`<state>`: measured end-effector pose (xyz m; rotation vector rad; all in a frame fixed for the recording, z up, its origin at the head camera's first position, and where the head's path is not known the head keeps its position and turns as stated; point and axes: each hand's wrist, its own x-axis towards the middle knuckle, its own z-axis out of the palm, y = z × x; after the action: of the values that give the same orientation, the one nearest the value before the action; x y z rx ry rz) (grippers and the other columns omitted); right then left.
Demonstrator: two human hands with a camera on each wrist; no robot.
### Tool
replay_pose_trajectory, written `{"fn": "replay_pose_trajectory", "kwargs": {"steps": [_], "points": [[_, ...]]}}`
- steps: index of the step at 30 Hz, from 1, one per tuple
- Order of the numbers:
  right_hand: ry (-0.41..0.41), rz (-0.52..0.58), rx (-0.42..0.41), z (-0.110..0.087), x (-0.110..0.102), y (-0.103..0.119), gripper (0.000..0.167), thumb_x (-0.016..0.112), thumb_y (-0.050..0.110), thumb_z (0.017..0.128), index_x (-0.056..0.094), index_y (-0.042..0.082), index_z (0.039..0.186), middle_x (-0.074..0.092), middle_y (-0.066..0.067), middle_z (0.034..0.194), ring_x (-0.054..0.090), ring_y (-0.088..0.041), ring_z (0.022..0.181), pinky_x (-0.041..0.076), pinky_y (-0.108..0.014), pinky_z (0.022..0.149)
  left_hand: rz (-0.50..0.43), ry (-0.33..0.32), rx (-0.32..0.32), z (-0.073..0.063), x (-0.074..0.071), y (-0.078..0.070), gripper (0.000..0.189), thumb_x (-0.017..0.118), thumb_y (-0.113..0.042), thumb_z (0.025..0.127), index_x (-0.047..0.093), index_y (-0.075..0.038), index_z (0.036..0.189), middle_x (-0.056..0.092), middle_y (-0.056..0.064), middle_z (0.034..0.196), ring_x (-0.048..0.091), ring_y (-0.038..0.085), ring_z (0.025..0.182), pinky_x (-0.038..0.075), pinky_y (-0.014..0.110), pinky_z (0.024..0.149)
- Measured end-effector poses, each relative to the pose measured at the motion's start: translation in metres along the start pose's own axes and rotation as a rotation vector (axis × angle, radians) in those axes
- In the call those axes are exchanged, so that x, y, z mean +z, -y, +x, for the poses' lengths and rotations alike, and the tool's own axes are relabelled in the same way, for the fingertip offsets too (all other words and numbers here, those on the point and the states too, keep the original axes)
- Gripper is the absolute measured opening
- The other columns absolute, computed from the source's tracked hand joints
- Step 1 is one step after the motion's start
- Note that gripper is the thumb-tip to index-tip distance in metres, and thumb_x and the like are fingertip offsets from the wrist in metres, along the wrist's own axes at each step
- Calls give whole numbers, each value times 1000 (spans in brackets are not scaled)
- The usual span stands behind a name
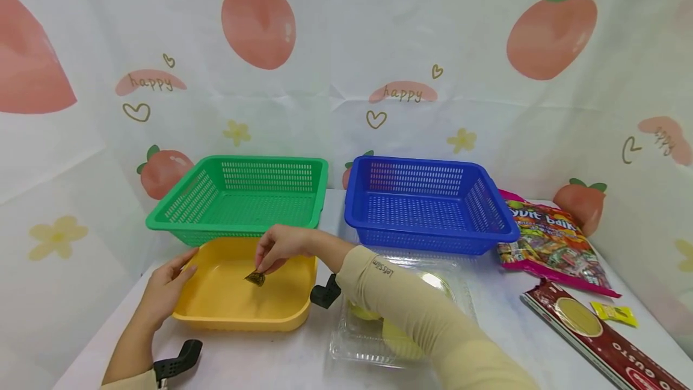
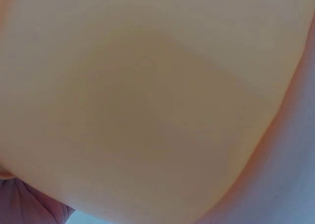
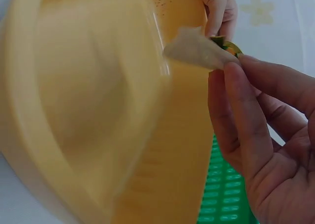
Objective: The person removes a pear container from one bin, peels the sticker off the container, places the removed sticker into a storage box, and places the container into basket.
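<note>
A yellow plastic basin [image 1: 243,303] stands before me on the left side of the table. My left hand [image 1: 166,290] holds its left rim, thumb over the edge. Above the basin, my right hand [image 1: 283,247] pinches a small wrapper [image 1: 255,278], dark and gold in the head view. In the right wrist view the same wrapper [image 3: 194,49] shows a pale side and a green and gold edge between thumb and fingertips. The basin's blurred wall [image 2: 147,111] fills most of the left wrist view. Whether the wrapper holds anything cannot be told.
Behind the basin stands a green basket [image 1: 238,233]; a blue basket [image 1: 428,239] is to its right. Under my right forearm lies a clear plastic box [image 1: 357,351] with yellow items. At right are a candy bag [image 1: 552,245], a long red box [image 1: 601,336] and a yellow packet [image 1: 614,313].
</note>
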<state>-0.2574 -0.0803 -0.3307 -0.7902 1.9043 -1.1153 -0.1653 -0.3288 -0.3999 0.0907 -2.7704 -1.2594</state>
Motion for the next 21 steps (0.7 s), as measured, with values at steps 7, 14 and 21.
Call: {"fn": "replay_pose_trajectory", "kwargs": {"steps": [7,14,21], "points": [[21,-53,32,3,1,1,7,61,-3,85,64,-7,90,66,-7,78,61,-10,64,55,-37,84,-7,-2,7,-1,-1,0,45,31,-16,101,32,5,142,32,31,144,31,49,130,41,16,100],[1,-97,42,6,2,-2,4,62,-4,84,65,-4,87,65,-5,73,60,-10,60,57,-35,79,-17,9,5,-1,-1,2,46,29,-15,101,30,5,142,29,31,145,27,50,132,32,50,107],[-19,-146,38,9,3,-1,4,63,-3,83,64,-4,88,64,-5,72,58,-11,58,59,-33,73,-24,4,2,-1,-1,-1,45,29,-14,101,30,5,142,29,31,145,27,50,132,29,60,104]]}}
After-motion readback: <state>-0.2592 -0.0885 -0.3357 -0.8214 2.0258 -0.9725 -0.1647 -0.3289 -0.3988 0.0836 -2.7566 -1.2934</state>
